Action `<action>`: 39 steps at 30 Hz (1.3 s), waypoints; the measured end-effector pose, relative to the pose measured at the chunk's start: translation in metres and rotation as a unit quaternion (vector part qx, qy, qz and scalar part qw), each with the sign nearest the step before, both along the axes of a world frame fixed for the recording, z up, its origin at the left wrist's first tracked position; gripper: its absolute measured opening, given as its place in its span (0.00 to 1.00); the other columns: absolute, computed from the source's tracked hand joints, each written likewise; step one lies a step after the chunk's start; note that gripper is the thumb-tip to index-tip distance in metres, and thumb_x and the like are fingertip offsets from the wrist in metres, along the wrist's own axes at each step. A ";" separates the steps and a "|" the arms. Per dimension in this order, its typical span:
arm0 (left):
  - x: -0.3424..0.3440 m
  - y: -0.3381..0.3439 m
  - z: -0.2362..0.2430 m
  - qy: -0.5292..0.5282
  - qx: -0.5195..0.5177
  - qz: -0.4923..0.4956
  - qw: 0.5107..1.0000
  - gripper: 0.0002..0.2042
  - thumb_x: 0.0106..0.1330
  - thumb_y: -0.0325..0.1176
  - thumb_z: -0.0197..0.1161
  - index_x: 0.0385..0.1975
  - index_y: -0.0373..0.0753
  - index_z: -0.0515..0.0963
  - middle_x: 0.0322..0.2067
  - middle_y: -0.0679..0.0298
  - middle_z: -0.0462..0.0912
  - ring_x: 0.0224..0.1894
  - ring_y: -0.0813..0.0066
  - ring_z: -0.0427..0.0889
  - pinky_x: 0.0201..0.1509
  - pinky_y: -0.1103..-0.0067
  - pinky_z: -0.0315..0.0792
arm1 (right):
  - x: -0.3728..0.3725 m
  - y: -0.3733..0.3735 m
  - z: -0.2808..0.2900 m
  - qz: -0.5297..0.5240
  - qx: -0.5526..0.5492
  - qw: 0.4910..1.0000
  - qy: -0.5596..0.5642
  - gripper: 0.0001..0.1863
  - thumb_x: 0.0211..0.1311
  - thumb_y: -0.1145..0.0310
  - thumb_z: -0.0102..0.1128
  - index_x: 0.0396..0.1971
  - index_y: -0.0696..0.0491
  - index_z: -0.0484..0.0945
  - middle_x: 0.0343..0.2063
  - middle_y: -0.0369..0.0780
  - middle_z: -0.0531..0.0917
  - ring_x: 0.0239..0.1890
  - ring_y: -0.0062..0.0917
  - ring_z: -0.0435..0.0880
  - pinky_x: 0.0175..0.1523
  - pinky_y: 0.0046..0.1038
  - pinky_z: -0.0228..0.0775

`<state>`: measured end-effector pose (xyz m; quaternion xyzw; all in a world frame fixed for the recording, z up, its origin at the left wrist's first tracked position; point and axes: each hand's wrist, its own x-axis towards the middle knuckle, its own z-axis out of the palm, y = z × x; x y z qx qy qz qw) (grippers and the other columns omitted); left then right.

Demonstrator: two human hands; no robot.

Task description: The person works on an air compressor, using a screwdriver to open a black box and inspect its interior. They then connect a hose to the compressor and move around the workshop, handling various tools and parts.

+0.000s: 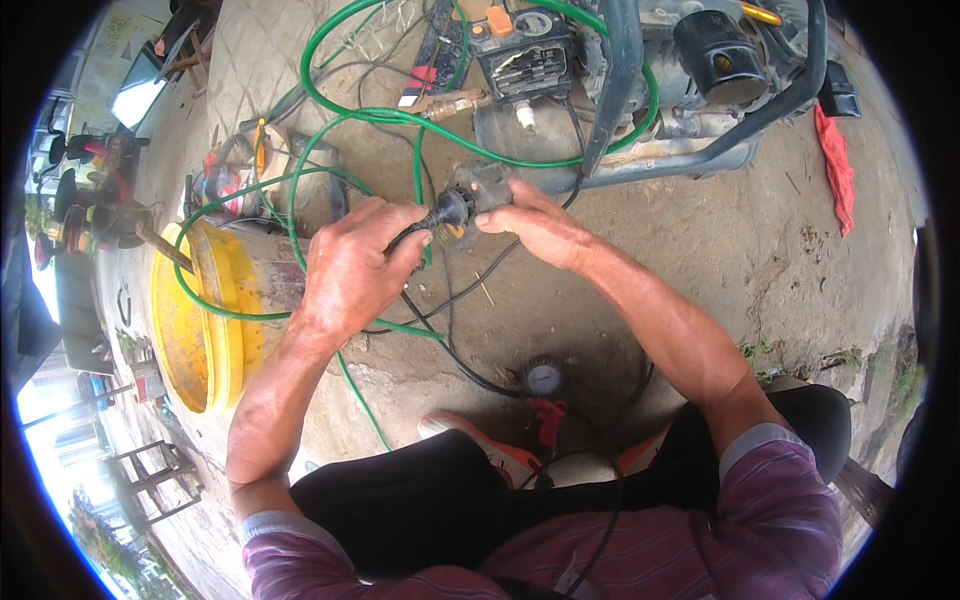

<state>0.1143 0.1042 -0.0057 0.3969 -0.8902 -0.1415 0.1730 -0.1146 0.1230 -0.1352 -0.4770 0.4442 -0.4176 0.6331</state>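
My left hand (352,262) is closed around a black power plug (453,207), pinching it between thumb and fingers. A black cable runs down from beneath this hand. Opposite it, my right hand (540,228) grips a worn grey block (488,184) that looks like a socket, with the thumb in front and the fingers behind. The plug's end meets the block; whether its pins are inside cannot be seen. Loops of green hose (296,200) pass behind and beside my left hand.
A machine with a dark tubular frame (690,160) and a black cylinder (722,58) stands ahead right. At left a yellow bucket (200,330) lies on its side. A round gauge (544,378) and red trigger piece (547,420) are near my feet. A red cloth (836,172) lies far right.
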 end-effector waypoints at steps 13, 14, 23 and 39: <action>0.003 0.003 -0.002 -0.019 0.027 -0.010 0.999 0.11 0.61 0.30 0.71 0.43 0.40 0.84 0.35 0.56 0.85 0.39 0.51 0.85 0.42 0.64 0.80 | 0.004 0.003 0.009 0.049 -0.047 0.997 0.044 0.31 0.61 0.62 0.61 0.64 0.55 0.70 0.56 0.43 0.79 0.59 0.30 0.76 0.65 0.34 0.66; 0.003 0.002 -0.002 -0.020 0.029 -0.011 0.999 0.11 0.61 0.29 0.71 0.43 0.40 0.84 0.35 0.56 0.85 0.39 0.51 0.85 0.42 0.64 0.80 | 0.004 0.003 0.006 0.049 -0.053 0.996 0.046 0.30 0.61 0.62 0.61 0.64 0.55 0.70 0.56 0.43 0.79 0.59 0.30 0.76 0.65 0.34 0.66; 0.001 0.002 -0.005 -0.015 0.041 0.005 0.999 0.11 0.63 0.32 0.71 0.43 0.40 0.85 0.35 0.56 0.85 0.39 0.50 0.85 0.41 0.63 0.79 | 0.008 0.007 0.015 0.036 -0.048 0.996 0.062 0.28 0.62 0.61 0.62 0.60 0.56 0.72 0.53 0.44 0.79 0.57 0.32 0.77 0.64 0.35 0.67; -0.003 0.002 -0.016 -0.048 0.043 0.001 0.998 0.10 0.64 0.35 0.70 0.42 0.41 0.84 0.36 0.57 0.85 0.38 0.50 0.85 0.40 0.61 0.79 | 0.017 0.012 0.011 0.037 -0.089 0.995 0.014 0.22 0.62 0.67 0.60 0.55 0.56 0.73 0.44 0.38 0.78 0.48 0.25 0.75 0.56 0.31 0.69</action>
